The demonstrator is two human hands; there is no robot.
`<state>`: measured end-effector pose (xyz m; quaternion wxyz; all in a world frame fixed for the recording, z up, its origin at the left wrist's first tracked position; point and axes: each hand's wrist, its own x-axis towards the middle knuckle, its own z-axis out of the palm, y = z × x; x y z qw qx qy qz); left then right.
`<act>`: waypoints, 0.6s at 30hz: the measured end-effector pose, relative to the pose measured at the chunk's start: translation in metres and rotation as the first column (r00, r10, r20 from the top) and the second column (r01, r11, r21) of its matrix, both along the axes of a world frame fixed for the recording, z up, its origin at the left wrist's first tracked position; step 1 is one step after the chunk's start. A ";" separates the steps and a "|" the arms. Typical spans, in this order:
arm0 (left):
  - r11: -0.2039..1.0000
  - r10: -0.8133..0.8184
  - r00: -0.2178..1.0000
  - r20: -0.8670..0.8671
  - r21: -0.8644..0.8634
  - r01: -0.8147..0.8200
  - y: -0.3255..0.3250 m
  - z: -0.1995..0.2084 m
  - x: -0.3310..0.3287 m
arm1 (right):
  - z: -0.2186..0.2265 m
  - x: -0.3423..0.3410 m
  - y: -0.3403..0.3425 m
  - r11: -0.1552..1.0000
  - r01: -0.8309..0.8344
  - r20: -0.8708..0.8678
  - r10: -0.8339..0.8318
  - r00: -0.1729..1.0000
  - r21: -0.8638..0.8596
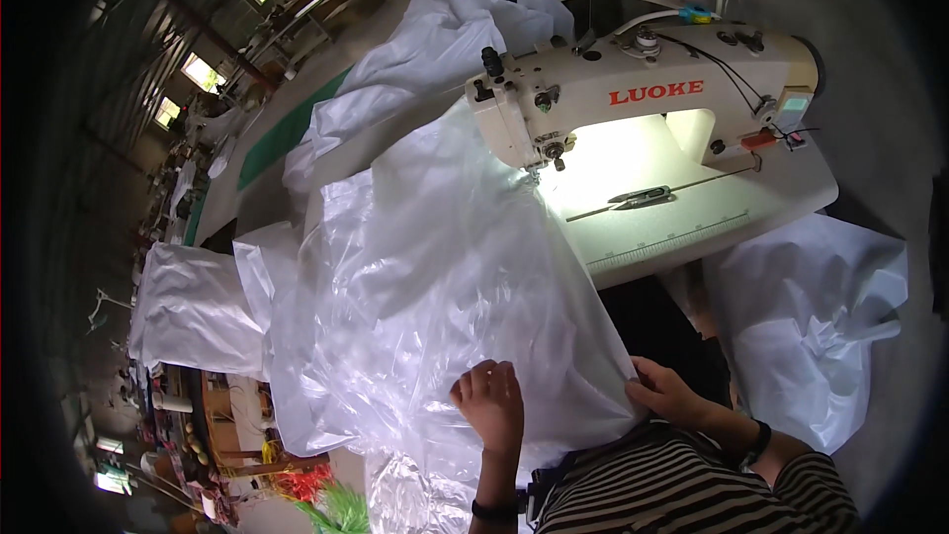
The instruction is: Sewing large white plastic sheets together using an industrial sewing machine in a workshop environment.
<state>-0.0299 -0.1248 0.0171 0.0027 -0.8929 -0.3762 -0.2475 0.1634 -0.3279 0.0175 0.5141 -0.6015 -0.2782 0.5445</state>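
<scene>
A large glossy white plastic sheet [425,277] spreads from under the needle area of a white sewing machine [633,89] down toward my lap. My right hand [667,394] is closed on the sheet's right edge, thumb and fingers pinching it close to my body. Over the lower middle of the sheet is my left hand [489,403], its fingers curled in. What those fingers hold, if anything, is hidden. The lit machine bed carries a small pair of metal thread snips [641,198] beside a thin rod. The sheet's far edge lies at the presser foot [534,176].
More white sheeting [435,40] is heaped on the table beyond the machine's left side. Another white sheet [806,326] hangs at the right, below the machine bed. At lower left are a folded white piece [198,311] and red and green strands [341,509].
</scene>
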 end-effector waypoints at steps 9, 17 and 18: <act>1.000 -0.021 0.998 0.051 0.014 0.020 0.023 -0.014 0.033 | 0.005 0.000 0.004 0.999 -0.047 -0.005 0.047 0.999 -0.015; 0.985 0.091 0.991 0.096 0.136 -0.104 0.065 -0.003 0.005 | 0.001 -0.005 0.000 0.999 -0.014 -0.080 0.011 0.997 -0.033; 0.979 0.066 0.990 0.126 0.181 -0.088 0.058 0.010 0.007 | 0.001 -0.004 0.000 0.999 -0.007 -0.082 0.004 0.997 -0.035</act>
